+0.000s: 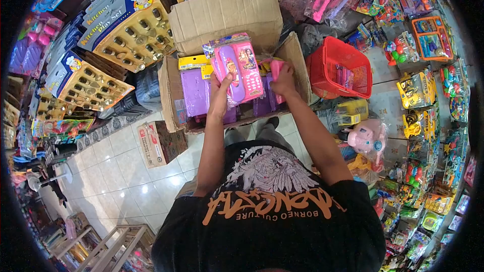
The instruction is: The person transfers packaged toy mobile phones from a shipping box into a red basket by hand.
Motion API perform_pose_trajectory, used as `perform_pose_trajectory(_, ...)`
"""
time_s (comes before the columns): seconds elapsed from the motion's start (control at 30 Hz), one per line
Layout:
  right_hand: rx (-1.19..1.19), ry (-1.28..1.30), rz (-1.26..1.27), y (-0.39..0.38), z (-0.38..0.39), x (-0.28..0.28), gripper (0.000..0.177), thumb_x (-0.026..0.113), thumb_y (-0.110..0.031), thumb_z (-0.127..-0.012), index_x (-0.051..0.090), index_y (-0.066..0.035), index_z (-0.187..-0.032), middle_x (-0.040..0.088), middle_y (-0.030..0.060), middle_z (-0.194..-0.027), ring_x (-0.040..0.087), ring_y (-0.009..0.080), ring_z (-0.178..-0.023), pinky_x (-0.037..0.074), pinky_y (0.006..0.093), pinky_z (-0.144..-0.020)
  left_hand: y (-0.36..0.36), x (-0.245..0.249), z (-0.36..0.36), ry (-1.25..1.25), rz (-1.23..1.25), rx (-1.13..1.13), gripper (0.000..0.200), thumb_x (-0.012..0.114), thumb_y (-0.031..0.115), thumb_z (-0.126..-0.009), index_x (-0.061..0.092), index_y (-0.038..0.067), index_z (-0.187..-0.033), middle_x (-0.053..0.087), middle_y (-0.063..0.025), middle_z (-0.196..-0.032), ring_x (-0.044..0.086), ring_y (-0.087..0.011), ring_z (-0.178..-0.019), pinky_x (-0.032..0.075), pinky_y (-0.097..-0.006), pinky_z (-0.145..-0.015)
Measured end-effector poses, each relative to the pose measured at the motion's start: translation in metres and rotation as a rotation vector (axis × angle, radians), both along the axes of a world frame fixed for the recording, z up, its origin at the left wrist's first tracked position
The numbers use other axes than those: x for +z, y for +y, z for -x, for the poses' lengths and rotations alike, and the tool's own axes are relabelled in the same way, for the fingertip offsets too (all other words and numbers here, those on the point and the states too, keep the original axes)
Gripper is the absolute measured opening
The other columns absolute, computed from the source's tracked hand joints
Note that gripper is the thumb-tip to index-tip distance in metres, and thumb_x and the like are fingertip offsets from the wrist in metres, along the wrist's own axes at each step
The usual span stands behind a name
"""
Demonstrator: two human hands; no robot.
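My left hand (222, 90) is closed round the left side of a pink toy phone (253, 90) in clear wrap, its thumb lying on the front. The toy has a purple handset shape, printed figures and rows of buttons, and it is held above an open cardboard box (222, 22). More packs seem to be stacked behind it. Inside the box's right part, my right hand (284, 79) is closed on a pink packaged toy (276, 68), mostly hidden by the fingers. Purple packs (195, 90) with yellow header cards lie in the box.
A red plastic basket (345, 68) with a few pink packs inside stands right of the box. Kitchen play set cards (133, 35) fill the left side. Bagged toys (419, 88) line the right. A small carton (151, 146) lies on the tiled floor.
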State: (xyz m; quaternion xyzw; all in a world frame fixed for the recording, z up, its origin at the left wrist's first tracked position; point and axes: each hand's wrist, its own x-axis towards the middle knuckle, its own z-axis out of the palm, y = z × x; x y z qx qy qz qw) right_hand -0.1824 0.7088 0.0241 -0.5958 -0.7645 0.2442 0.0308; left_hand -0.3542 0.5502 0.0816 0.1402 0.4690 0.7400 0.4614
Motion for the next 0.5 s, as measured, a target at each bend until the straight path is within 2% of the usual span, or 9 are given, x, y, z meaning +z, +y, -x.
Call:
perform_pose_trajectory(0.03, -0.028, 0.232, 0.007, 0.005, -0.006, -0.002, 0.088, 0.077, -0.024, -0.066, 0.025, 0.001, -0.132, 0.047, 0.0257, -0.123, 0.051, 0.037, -0.109, 0.041, 0.0441, -0.093, -0.001, 0.001, -0.001, 0.013, 0.008, -0.001, 0.056, 0.061, 0.024, -0.086, 0.032, 0.003, -0.129, 0.051, -0.0103, -0.116, 0.051, -0.0169, -0.103, 0.043, -0.0313, -0.088)
perform_pose_trajectory(0.07, -0.023, 0.226, 0.011, 0.012, -0.016, -0.003, 0.088, 0.077, -0.024, -0.066, 0.025, 0.001, -0.132, 0.047, 0.0257, -0.123, 0.051, 0.037, -0.109, 0.041, 0.0441, -0.093, -0.002, 0.001, -0.002, 0.025, 0.02, -0.002, 0.056, 0.061, 0.024, -0.085, 0.032, 0.003, -0.128, 0.051, -0.0103, -0.116, 0.051, -0.017, -0.103, 0.043, -0.0315, -0.088)
perform_pose_trajectory(0.13, -0.082, 0.575, -0.042, 0.018, -0.029, 0.008, 0.055, 0.069, -0.013, -0.075, 0.041, -0.001, -0.121, 0.06, 0.0141, -0.104, 0.061, 0.0237, -0.09, 0.049, 0.0354, -0.081, -0.001, -0.003, -0.004, 0.029, 0.012, 0.006, 0.055, 0.061, 0.023, -0.085, 0.032, 0.003, -0.128, 0.051, -0.0103, -0.115, 0.051, -0.0171, -0.103, 0.042, -0.0315, -0.088)
perform_pose_trajectory(0.17, -0.095, 0.569, -0.04, 0.017, -0.038, 0.012, 0.055, 0.069, -0.013, -0.075, 0.041, -0.001, -0.121, 0.06, 0.0141, -0.104, 0.061, 0.0237, -0.09, 0.049, 0.0354, -0.081, 0.0, -0.005, -0.006, 0.039, 0.002, 0.006, 0.055, 0.061, 0.023, -0.085, 0.032, 0.003, -0.128, 0.051, -0.0103, -0.115, 0.051, -0.0172, -0.102, 0.042, -0.0315, -0.089)
perform_pose_trajectory(0.23, -0.161, 1.093, 0.296, 0.0, -0.047, 0.076, 0.034, 0.061, -0.011, -0.084, 0.049, 0.0, -0.114, 0.059, 0.0083, -0.103, 0.058, 0.0166, -0.094, 0.048, 0.0302, -0.081, 0.004, 0.001, -0.012, 0.043, 0.022, -0.01, 0.055, 0.061, 0.023, -0.085, 0.032, 0.004, -0.128, 0.051, -0.0102, -0.115, 0.051, -0.017, -0.102, 0.042, -0.0312, -0.089)
perform_pose_trajectory(0.27, -0.186, 1.089, 0.289, -0.007, -0.056, 0.095, 0.034, 0.061, -0.011, -0.084, 0.049, 0.0, -0.114, 0.059, 0.0083, -0.103, 0.058, 0.0166, -0.094, 0.048, 0.0302, -0.081, 0.004, 0.003, -0.018, 0.047, 0.044, -0.011, 0.054, 0.061, 0.022, -0.085, 0.032, 0.004, -0.127, 0.051, -0.0101, -0.115, 0.052, -0.0168, -0.101, 0.042, -0.031, -0.089)
perform_pose_trajectory(0.33, -0.235, 1.358, 0.506, -0.018, -0.075, 0.12, 0.025, 0.052, -0.008, -0.09, 0.051, -0.001, -0.114, 0.059, 0.0048, -0.103, 0.059, 0.0123, -0.09, 0.049, 0.0255, -0.076, 0.008, 0.003, -0.024, 0.039, 0.044, -0.066, 0.055, 0.061, 0.022, -0.085, 0.031, 0.004, -0.128, 0.051, -0.0102, -0.115, 0.051, -0.0165, -0.101, 0.042, -0.031, -0.088)
perform_pose_trajectory(0.47, -0.415, 1.43, 0.35, -0.036, -0.104, 0.136, 0.03, 0.047, -0.013, -0.093, 0.048, 0.0, -0.119, 0.059, 0.0061, -0.105, 0.06, 0.0108, -0.088, 0.05, 0.0267, -0.075, 0.018, 0.024, -0.048, 0.06, -0.004, -0.124, 0.06, 0.062, 0.02, -0.084, 0.027, 0.004, -0.13, 0.049, -0.0113, -0.117, 0.051, -0.0171, -0.103, 0.043, -0.0316, -0.089)
perform_pose_trajectory(0.5, -0.393, 1.442, 0.344, -0.037, -0.113, 0.136, 0.03, 0.047, -0.013, -0.093, 0.048, 0.0, -0.119, 0.059, 0.0061, -0.105, 0.06, 0.0108, -0.088, 0.05, 0.0267, -0.075, 0.02, 0.028, -0.053, 0.087, -0.026, -0.149, 0.061, 0.062, 0.019, -0.084, 0.026, 0.004, -0.131, 0.049, -0.0117, -0.117, 0.052, -0.0177, -0.104, 0.043, -0.032, -0.09)
